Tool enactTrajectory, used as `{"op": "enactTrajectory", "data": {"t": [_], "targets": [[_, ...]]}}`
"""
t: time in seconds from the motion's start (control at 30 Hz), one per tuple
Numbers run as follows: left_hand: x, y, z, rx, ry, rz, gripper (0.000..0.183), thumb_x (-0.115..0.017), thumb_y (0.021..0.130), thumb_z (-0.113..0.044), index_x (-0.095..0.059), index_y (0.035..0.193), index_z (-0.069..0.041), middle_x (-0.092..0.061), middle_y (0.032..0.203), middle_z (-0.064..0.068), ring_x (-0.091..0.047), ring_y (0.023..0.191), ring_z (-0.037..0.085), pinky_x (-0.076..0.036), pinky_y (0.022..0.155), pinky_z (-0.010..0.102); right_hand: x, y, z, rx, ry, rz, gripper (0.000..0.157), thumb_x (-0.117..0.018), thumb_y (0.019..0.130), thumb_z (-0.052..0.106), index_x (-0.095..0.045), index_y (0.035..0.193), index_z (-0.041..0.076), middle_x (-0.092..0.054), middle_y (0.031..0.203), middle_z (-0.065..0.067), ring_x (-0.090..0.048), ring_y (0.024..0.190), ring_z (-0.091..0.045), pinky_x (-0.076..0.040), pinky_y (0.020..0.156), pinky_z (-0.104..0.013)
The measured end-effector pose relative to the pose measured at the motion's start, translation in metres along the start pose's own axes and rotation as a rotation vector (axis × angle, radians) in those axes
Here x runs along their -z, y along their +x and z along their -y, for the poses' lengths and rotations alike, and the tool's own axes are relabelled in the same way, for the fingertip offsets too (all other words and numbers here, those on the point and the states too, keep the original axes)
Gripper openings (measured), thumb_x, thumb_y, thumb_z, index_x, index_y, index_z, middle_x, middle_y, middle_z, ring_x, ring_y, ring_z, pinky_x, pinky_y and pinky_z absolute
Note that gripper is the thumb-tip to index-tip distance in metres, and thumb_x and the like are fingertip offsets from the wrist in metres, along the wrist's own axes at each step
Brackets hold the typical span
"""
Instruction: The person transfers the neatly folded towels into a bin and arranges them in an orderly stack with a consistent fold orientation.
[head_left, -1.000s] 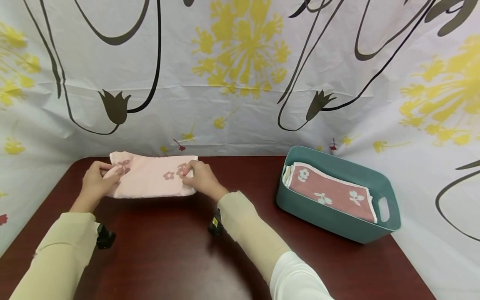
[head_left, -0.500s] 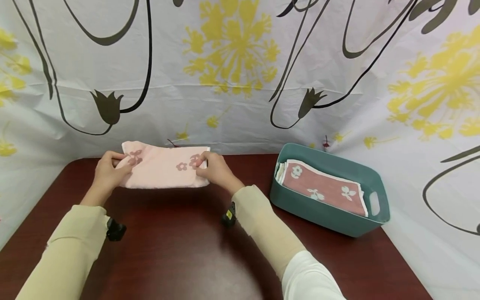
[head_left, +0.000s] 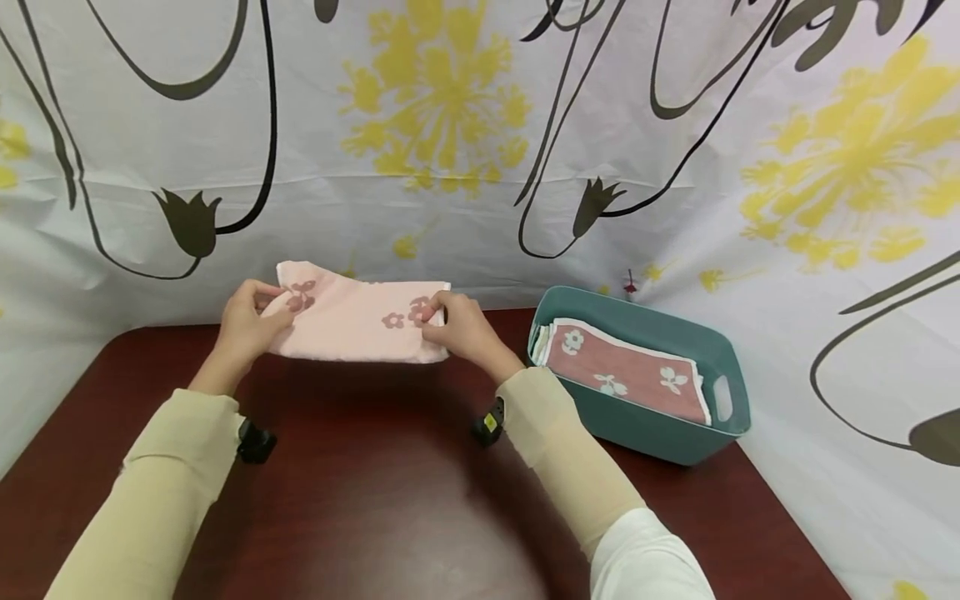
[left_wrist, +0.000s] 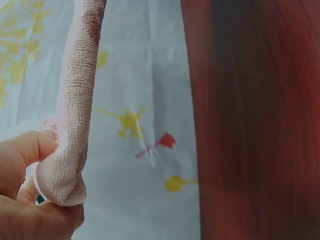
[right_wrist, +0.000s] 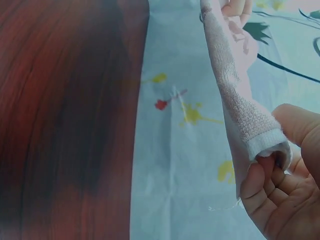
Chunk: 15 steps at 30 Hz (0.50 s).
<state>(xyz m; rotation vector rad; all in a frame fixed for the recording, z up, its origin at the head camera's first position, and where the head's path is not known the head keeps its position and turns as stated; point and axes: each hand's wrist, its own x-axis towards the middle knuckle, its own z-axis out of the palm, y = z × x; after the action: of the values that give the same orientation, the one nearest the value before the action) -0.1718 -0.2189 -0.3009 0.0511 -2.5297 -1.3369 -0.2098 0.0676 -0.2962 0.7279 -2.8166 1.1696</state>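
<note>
A folded pale pink towel with darker pink flowers hangs in the air above the far part of the table, stretched between both hands. My left hand pinches its left end, thumb on the near face; the left wrist view shows the towel's thick folded edge between thumb and fingers. At the other end my right hand pinches the right side. In the right wrist view, fingertips tuck into the fold beside the towel's white hem. The fingers behind the cloth are partly hidden in the head view.
On the right of the dark red table stands a teal basket with cut-out handles. Inside lies a folded darker pink towel with pale flowers, beside other folded cloth. A white patterned sheet hangs behind the table.
Both hands have raised the pale pink towel a little and carried it to the right, closer to the basket. The head view has also turned slightly right. The grip looks the same.
</note>
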Motion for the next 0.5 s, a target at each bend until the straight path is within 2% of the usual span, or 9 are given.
{"op": "enactTrajectory", "data": {"t": [0.13, 0.3, 0.5], "targets": [[-0.010, 0.004, -0.012, -0.012, -0.020, 0.023, 0.042, -0.060, 0.089, -0.015, -0.042, 0.119, 0.008, -0.047, 0.105, 0.021, -0.045, 0.083, 0.020, -0.041, 0.054, 0.015, 0.013, -0.005, -0.006, -0.003, -0.026, -0.025, 0.011, -0.061, 0.078, 0.006, -0.062, 0.088, 0.010, -0.042, 0.056, -0.001, -0.030, 0.045, -0.012, -0.032, 0.048, -0.025], [-0.023, 0.008, -0.026, -0.016, -0.043, 0.036, 0.040, -0.060, 0.086, -0.008, -0.043, 0.120, 0.008, -0.047, 0.105, 0.020, -0.045, 0.086, 0.021, -0.041, 0.055, 0.015, 0.032, -0.014, -0.012, -0.012, -0.038, -0.040, 0.012, -0.061, 0.078, 0.007, -0.062, 0.089, 0.010, -0.045, 0.059, -0.003, -0.031, 0.046, -0.013, -0.033, 0.049, -0.027], [-0.040, 0.014, -0.045, -0.010, -0.084, 0.060, 0.041, -0.060, 0.087, -0.011, -0.043, 0.120, 0.006, -0.047, 0.106, 0.018, -0.045, 0.088, 0.021, -0.043, 0.057, 0.016, 0.054, -0.025, -0.019, -0.042, -0.066, -0.079, 0.011, -0.062, 0.079, 0.007, -0.062, 0.090, 0.009, -0.045, 0.059, -0.003, -0.035, 0.049, -0.014, -0.033, 0.050, -0.027]]}}
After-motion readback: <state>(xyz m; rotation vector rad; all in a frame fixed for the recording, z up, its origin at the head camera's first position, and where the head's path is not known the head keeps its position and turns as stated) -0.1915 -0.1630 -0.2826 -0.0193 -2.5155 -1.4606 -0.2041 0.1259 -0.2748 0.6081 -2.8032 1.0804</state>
